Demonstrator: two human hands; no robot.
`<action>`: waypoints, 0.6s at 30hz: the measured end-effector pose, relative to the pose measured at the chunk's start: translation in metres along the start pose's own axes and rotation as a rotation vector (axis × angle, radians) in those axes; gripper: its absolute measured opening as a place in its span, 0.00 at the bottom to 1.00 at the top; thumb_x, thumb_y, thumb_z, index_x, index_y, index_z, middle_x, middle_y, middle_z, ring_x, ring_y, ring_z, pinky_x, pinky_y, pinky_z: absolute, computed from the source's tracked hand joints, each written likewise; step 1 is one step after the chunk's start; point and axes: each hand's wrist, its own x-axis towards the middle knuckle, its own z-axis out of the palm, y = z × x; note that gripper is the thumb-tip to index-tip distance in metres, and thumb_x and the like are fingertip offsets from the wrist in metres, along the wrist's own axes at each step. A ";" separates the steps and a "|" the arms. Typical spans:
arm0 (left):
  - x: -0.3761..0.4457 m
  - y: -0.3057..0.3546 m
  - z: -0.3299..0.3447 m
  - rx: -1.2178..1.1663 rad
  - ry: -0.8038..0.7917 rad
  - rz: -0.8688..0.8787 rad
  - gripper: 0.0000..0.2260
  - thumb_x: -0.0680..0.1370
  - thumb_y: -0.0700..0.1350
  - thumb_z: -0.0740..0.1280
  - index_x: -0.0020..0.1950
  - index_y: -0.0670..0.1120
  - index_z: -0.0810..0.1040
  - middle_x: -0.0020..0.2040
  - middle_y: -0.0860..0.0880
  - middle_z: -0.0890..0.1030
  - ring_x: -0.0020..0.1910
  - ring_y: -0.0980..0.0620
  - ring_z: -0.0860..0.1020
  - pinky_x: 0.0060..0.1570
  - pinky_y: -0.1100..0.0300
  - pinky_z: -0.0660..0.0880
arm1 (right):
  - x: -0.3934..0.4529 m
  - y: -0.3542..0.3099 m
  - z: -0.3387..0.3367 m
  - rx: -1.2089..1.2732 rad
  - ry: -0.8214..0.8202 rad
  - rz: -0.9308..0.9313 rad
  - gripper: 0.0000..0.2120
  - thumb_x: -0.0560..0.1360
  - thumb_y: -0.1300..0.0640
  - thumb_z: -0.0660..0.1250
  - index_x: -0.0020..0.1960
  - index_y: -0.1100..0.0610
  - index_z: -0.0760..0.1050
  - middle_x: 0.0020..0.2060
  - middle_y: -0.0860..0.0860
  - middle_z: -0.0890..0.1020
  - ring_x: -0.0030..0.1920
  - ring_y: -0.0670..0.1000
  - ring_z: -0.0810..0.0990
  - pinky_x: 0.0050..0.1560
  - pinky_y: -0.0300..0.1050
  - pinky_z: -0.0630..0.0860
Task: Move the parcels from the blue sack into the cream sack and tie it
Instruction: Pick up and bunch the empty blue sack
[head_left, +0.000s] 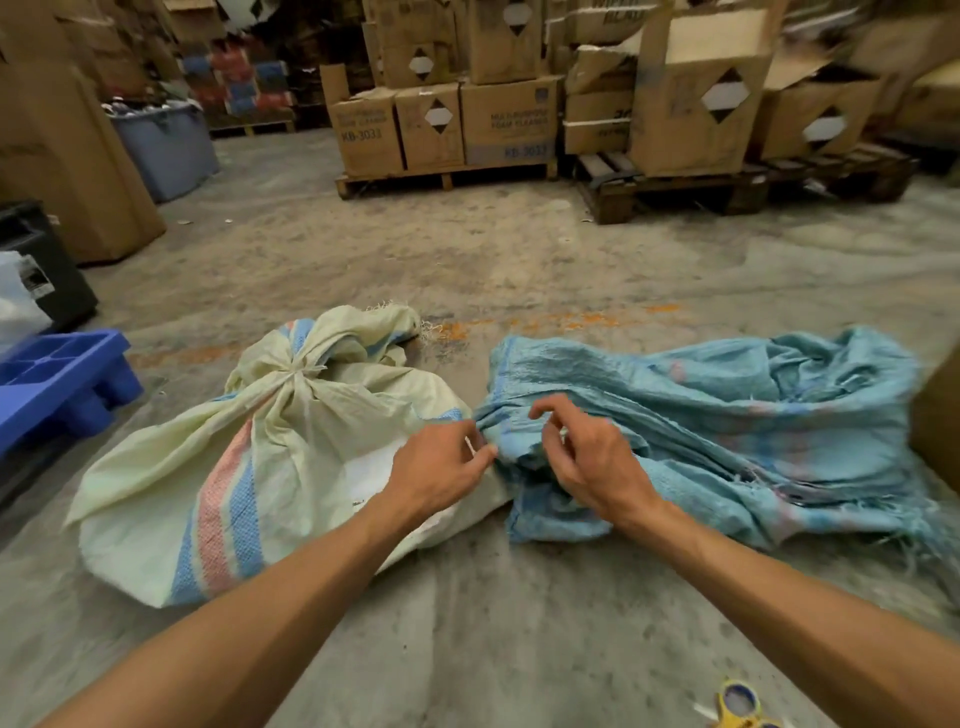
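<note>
yellow scissors (737, 706) cut off at bottom edge, parcels hidden inside tied cream sack (218, 467), carton labels blurred

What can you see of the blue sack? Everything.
The blue sack is woven plastic with faint pink bands and frayed edges. It lies crumpled and flat-looking on the concrete floor, right of the cream sack. The left hand and right hand pinch its bunched near end.

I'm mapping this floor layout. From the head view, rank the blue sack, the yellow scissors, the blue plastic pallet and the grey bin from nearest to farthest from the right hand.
1. blue sack, under the right hand
2. yellow scissors, near bottom edge
3. blue plastic pallet, far left
4. grey bin, back left
</note>
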 end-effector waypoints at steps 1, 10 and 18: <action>0.007 0.014 0.003 -0.174 -0.019 -0.053 0.13 0.77 0.62 0.63 0.45 0.53 0.75 0.40 0.54 0.81 0.42 0.52 0.80 0.45 0.53 0.78 | 0.002 0.007 -0.012 -0.029 0.074 0.048 0.09 0.77 0.58 0.61 0.56 0.49 0.71 0.27 0.42 0.69 0.29 0.44 0.66 0.33 0.48 0.70; 0.082 0.082 0.020 -0.751 -0.121 -0.666 0.36 0.72 0.72 0.61 0.72 0.51 0.62 0.73 0.40 0.61 0.67 0.39 0.67 0.66 0.44 0.69 | 0.008 0.128 -0.111 -0.460 0.190 0.854 0.24 0.78 0.39 0.59 0.69 0.49 0.69 0.67 0.57 0.65 0.68 0.61 0.62 0.66 0.59 0.60; 0.124 0.081 0.026 -0.972 -0.195 -0.876 0.32 0.73 0.72 0.59 0.51 0.42 0.75 0.44 0.45 0.80 0.41 0.47 0.78 0.40 0.56 0.73 | -0.011 0.209 -0.165 -0.088 0.588 1.410 0.41 0.77 0.41 0.65 0.77 0.62 0.50 0.75 0.65 0.55 0.74 0.64 0.56 0.71 0.60 0.57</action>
